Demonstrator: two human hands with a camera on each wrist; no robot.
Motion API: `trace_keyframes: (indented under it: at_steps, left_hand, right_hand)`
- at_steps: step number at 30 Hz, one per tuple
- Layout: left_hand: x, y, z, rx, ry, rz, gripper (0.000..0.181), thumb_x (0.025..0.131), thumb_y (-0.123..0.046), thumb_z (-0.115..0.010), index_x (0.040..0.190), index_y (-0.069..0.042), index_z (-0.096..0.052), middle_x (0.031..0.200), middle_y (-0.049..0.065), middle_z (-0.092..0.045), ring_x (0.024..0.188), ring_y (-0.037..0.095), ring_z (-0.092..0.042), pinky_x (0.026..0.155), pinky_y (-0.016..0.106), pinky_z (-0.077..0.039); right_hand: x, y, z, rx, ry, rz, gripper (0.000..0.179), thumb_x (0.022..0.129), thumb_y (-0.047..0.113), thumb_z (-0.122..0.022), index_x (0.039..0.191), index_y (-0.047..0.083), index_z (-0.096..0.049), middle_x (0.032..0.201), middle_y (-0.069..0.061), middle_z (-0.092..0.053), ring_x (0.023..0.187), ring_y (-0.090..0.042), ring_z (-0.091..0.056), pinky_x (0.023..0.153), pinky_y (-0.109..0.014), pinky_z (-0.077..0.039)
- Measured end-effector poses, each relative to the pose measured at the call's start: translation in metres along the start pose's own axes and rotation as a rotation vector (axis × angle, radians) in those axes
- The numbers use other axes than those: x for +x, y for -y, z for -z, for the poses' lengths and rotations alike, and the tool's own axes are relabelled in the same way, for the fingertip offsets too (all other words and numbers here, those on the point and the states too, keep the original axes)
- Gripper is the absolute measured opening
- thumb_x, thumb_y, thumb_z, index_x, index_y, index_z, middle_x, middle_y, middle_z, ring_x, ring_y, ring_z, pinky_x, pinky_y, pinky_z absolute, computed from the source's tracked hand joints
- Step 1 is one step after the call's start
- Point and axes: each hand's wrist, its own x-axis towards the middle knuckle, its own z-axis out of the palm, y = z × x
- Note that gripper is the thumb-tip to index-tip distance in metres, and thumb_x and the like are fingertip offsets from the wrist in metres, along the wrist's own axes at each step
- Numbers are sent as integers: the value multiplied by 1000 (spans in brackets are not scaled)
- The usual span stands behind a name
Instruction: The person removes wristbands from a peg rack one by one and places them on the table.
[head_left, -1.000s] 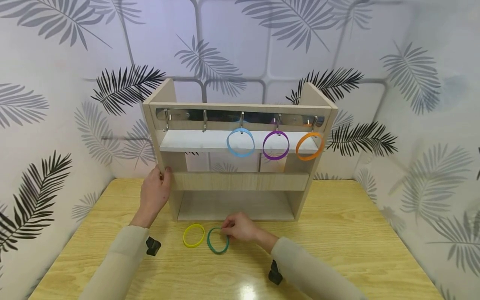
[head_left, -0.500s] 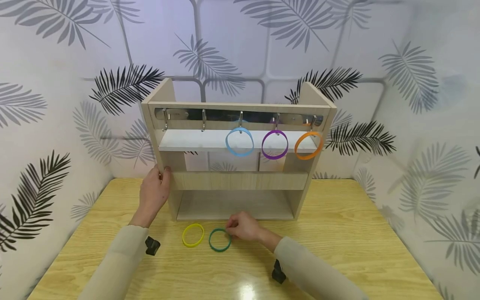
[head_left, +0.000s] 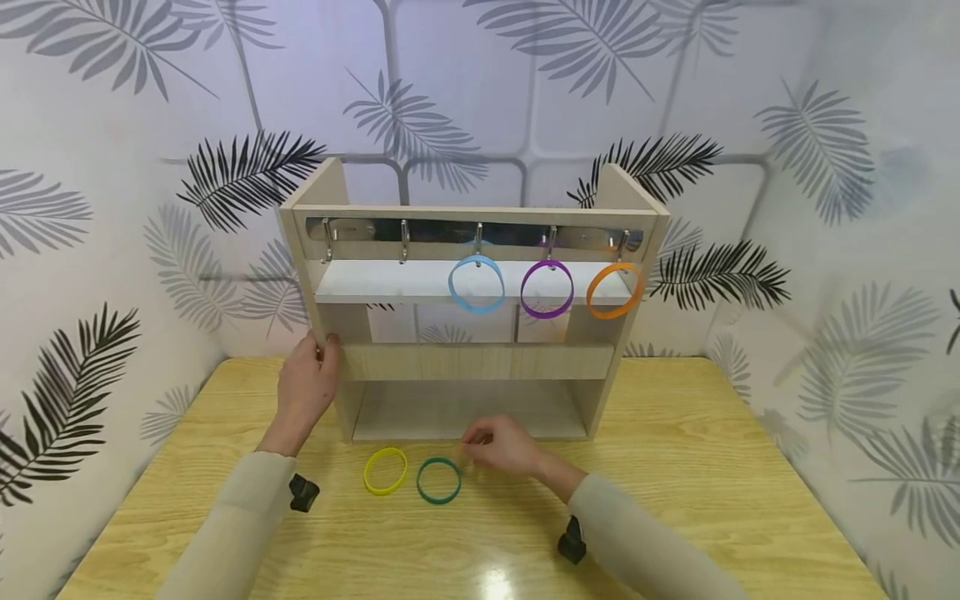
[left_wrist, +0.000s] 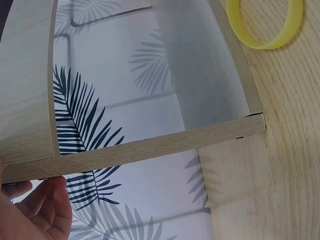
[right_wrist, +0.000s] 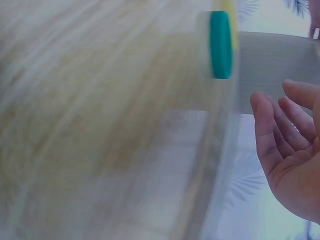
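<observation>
My left hand (head_left: 307, 379) grips the left side panel of a pale wooden shelf unit (head_left: 480, 363); in the left wrist view its curled fingers (left_wrist: 52, 205) show at the panel's edge. Just right of a green wristband (head_left: 438, 481), my right hand (head_left: 504, 446) hovers apart from it with relaxed fingers and nothing held. The green band lies flat on the table, and a yellow wristband (head_left: 385, 472) lies to its left. From the hooks of a metal rail hang a light blue wristband (head_left: 477, 309), a purple wristband (head_left: 547, 314) and an orange wristband (head_left: 615, 314).
The metal hook rail (head_left: 382, 230) runs along the shelf's upper front; its two left hooks carry no band. The shelf stands on a wooden table (head_left: 712, 483) with leaf-patterned wall covering (head_left: 465, 75) behind it.
My right hand has let go of the green wristband, which now lies flat, and has drawn away to the right. My left hand stays on the shelf's side panel.
</observation>
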Motion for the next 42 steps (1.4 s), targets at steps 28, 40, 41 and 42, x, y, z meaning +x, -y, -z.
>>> trace_keyframes:
  at_steps: [28, 40, 41, 42]
  left_hand:
    - [0, -1, 0, -13, -13, 3, 46, 101, -37, -34, 112, 3, -55, 96, 21, -61, 80, 37, -61, 65, 49, -47]
    - [0, -2, 1, -16, -7, 4, 47, 101, -36, -34, 114, 4, -55, 96, 22, -61, 81, 38, -61, 66, 49, -47]
    - [0, -2, 1, -16, -4, 2, 47, 101, -36, -34, 114, 4, -55, 97, 22, -61, 81, 38, -61, 66, 49, -47]
    - [0, -2, 1, -18, -1, 2, 47, 101, -36, -34, 114, 4, -55, 97, 22, -61, 82, 38, -61, 66, 49, -47]
  right_hand:
    - [-25, 134, 103, -312, -392, 428, 13, 83, 8, -72, 95, 4, -69, 86, -1, -67, 66, -6, -62, 59, -24, -50]
    - [-19, 165, 131, -361, -523, 471, 24, 82, 9, -74, 103, 1, -66, 95, -8, -66, 67, -11, -64, 59, -26, -51]
    - [-18, 165, 133, -364, -526, 463, 25, 82, 9, -74, 103, 1, -66, 96, -9, -66, 67, -11, -65, 59, -26, -50]
    - [-17, 165, 134, -367, -529, 455, 26, 82, 10, -74, 104, 1, -66, 97, -10, -66, 67, -12, -65, 58, -27, -50]
